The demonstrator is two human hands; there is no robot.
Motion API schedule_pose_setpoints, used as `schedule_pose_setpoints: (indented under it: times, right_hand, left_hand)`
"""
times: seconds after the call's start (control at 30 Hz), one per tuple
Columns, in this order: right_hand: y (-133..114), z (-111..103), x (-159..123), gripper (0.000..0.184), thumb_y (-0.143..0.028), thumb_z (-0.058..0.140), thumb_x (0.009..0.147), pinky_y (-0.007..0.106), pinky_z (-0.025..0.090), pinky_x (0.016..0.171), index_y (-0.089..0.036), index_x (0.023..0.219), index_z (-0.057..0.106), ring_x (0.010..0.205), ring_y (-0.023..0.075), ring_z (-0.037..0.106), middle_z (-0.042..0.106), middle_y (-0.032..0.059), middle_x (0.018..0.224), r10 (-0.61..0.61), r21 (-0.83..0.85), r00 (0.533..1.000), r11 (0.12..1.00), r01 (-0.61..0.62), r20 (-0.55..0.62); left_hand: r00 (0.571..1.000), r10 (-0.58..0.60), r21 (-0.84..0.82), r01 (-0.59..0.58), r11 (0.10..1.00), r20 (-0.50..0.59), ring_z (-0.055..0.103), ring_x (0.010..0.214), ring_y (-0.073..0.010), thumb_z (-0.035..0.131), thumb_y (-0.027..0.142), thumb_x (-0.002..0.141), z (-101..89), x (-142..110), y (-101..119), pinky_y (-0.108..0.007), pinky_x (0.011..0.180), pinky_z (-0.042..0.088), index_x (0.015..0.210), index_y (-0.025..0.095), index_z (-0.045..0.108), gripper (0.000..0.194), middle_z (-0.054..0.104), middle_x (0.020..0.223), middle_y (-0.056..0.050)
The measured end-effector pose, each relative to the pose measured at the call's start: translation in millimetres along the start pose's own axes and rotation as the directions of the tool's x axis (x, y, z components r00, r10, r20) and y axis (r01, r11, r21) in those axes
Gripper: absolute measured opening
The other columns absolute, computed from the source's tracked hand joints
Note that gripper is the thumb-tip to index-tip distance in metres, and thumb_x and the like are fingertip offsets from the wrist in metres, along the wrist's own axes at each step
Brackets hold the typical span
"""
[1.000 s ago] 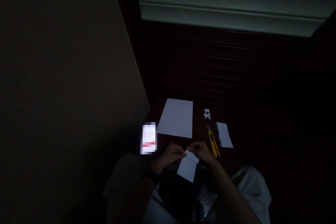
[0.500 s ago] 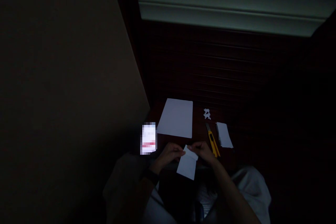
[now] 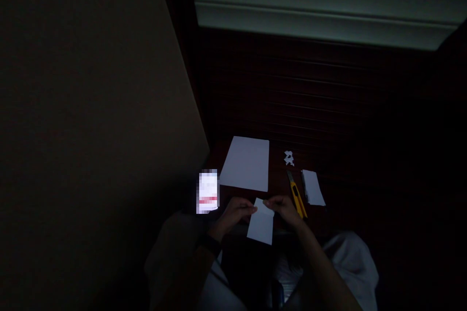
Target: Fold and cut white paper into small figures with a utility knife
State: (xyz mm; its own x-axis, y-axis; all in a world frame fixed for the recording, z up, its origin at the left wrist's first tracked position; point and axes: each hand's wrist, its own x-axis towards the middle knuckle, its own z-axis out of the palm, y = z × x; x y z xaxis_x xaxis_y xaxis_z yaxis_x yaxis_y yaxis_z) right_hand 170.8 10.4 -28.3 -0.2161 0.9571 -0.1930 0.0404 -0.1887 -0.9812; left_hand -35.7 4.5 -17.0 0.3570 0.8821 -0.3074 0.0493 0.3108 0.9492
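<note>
A small white sheet of paper [image 3: 260, 228] with a crease across its upper part is held between my two hands at the near edge of the dark table. My left hand [image 3: 239, 211] pinches its left edge near the top, thumb on the paper. On the other side my right hand [image 3: 284, 208] grips the upper right edge, with its fingertips partly behind the sheet. Just right of that hand lies a yellow utility knife [image 3: 297, 199], its blade pointing away from me.
A large white sheet [image 3: 246, 163] lies flat at the back. Torn paper scraps [image 3: 289, 158] sit right of it, and a stack of small white paper [image 3: 313, 187] lies at the far right. A bright, pixelated screen [image 3: 207, 192] is at the left. A wall [image 3: 109, 82] rises on the left.
The small sheet has turned slightly more upright and its lower end has risen a little. Its top part now shows above my fingers. Both hands keep their grip.
</note>
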Motion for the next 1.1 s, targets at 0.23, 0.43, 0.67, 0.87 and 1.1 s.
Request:
schedule_pose_setpoints:
  times: [0.23,0.43,0.67,0.87,1.1]
  right_hand:
    - [2.2,1.1,2.5,0.037,-0.049,0.067,0.067,0.024,0.039,0.055,-0.012,0.068,0.068,0.056,0.0126,0.052,0.064,0.0020,0.063,0.014,0.009,1.000,1.000,-0.014,0.007]
    - [1.0,0.9,0.7,0.036,-0.049,0.068,0.066,0.025,0.040,0.056,-0.013,0.070,0.069,0.058,0.0139,0.054,0.065,0.0030,0.065,0.006,-0.014,1.000,1.000,-0.006,-0.014]
    - [4.4,3.0,1.0,0.032,-0.045,0.069,0.067,0.024,0.039,0.055,-0.013,0.070,0.070,0.057,0.0133,0.054,0.065,0.0026,0.063,-0.030,-0.038,0.999,0.999,0.028,-0.038]
    - [6.3,3.2,2.1,0.030,-0.043,0.068,0.068,0.024,0.039,0.055,-0.013,0.069,0.069,0.057,0.0129,0.054,0.065,0.0021,0.064,-0.027,-0.030,0.999,0.999,0.026,-0.019]
    - [7.8,2.7,1.8,0.031,-0.043,0.067,0.070,0.023,0.038,0.054,-0.012,0.069,0.069,0.056,0.0121,0.052,0.064,0.0020,0.063,-0.034,-0.031,0.999,0.999,0.035,0.009]
  left_hand:
    - [1.000,0.030,0.006,-0.030,1.000,-0.001,0.061,0.060,-0.0164,0.069,0.042,0.065,0.8,0.4,1.6,-0.024,0.053,0.046,0.072,0.009,0.067,0.033,0.066,0.067,-0.006]
    - [1.000,0.017,0.009,-0.017,1.000,-0.004,0.061,0.059,-0.0152,0.068,0.041,0.065,0.6,0.0,2.6,-0.024,0.054,0.046,0.073,0.010,0.066,0.031,0.066,0.067,-0.005]
    - [0.999,0.048,0.024,-0.047,0.999,-0.024,0.059,0.060,-0.0136,0.065,0.041,0.069,1.0,3.8,-2.7,-0.021,0.053,0.043,0.073,0.010,0.067,0.031,0.064,0.066,-0.004]
    - [0.999,0.031,0.084,-0.029,0.996,-0.022,0.058,0.058,-0.0136,0.061,0.051,0.070,2.7,3.9,1.2,-0.020,0.051,0.042,0.074,0.010,0.067,0.042,0.064,0.066,-0.004]
    - [0.999,0.034,0.093,-0.032,0.995,-0.019,0.060,0.060,-0.0154,0.063,0.051,0.067,2.0,6.8,-5.9,-0.022,0.053,0.044,0.074,0.010,0.066,0.042,0.066,0.068,-0.005]
